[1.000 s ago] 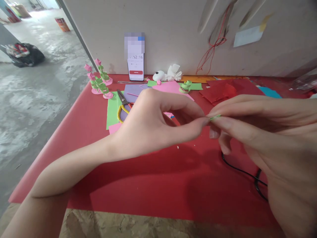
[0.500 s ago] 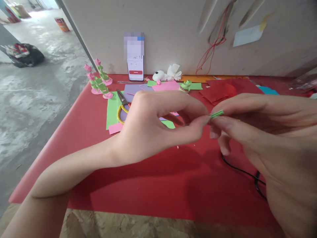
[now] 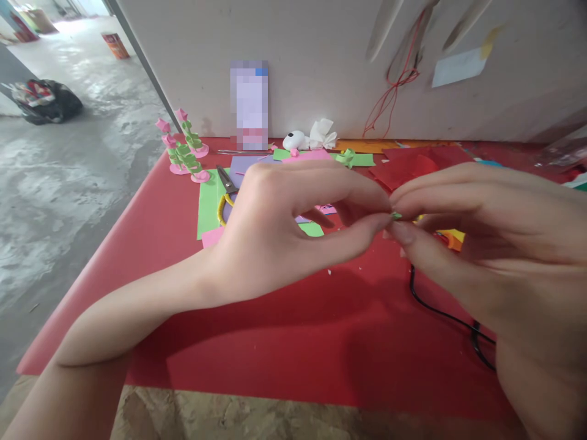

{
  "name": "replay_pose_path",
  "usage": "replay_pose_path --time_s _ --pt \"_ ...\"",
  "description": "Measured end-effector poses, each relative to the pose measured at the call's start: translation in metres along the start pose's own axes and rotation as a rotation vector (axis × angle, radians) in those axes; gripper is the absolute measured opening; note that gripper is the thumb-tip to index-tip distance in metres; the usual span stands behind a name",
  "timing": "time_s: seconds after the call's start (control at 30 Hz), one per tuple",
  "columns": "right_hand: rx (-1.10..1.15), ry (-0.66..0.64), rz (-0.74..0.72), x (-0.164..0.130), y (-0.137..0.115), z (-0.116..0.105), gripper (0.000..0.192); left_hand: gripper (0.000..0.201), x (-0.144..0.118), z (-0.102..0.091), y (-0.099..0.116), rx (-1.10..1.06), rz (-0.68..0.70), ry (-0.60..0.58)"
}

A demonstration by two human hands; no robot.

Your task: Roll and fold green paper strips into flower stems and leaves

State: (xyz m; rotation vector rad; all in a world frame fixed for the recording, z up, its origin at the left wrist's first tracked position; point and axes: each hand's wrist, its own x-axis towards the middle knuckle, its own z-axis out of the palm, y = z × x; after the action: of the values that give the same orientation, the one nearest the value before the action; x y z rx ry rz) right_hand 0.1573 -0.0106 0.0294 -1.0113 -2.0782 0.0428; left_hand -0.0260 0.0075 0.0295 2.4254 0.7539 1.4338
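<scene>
A small piece of green paper (image 3: 395,216), perhaps a folded or rolled strip, is pinched above the middle of the table. My left hand (image 3: 275,226) grips it from the left between thumb and index fingertips. From the right, my right hand (image 3: 486,238) closes thumb and fingertips on the same piece, so most of it is hidden. Behind my left hand lie scissors (image 3: 225,182) with yellow-wrapped handles, on sheets of green paper (image 3: 207,201) and purple paper (image 3: 243,165).
Pink paper flowers (image 3: 183,156) with green stems stand at the back left. A phone (image 3: 250,107) leans against the panel beside a white rounded object (image 3: 293,140). Red paper (image 3: 408,162) lies at the back right. A black cable (image 3: 435,308) crosses the red table (image 3: 275,348).
Less of the green paper shows between the fingertips now. My right fingers have shifted and turned, and yellow and orange pieces have come into sight behind them. My left hand has barely moved.
</scene>
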Motion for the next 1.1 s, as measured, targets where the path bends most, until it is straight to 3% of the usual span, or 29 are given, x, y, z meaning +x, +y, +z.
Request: replay_pose_path --time_s 0.27,0.4,0.63,0.83,1.1 --pt "0.0 -0.02 -0.063 0.0 0.003 0.0 0.019 0.008 0.001 -0.002 0.004 0.175 0.077 0.018" --pt "-0.081 0.026 -0.119 0.0 0.002 0.002 0.012 0.012 0.0 -0.002 0.004 0.268 0.119 0.021" --pt "-0.197 0.09 -0.113 -0.004 -0.003 0.007 0.008 0.013 -0.003 0.001 0.0 0.456 0.186 -0.002" --pt "-0.119 0.119 0.045 0.0 -0.016 0.005 0.008 0.01 -0.004 -0.001 0.0 0.496 0.184 -0.035" --pt "-0.164 0.149 -0.052 0.003 -0.014 0.011 0.013 0.011 -0.006 0.006 -0.009 0.575 0.245 0.04"
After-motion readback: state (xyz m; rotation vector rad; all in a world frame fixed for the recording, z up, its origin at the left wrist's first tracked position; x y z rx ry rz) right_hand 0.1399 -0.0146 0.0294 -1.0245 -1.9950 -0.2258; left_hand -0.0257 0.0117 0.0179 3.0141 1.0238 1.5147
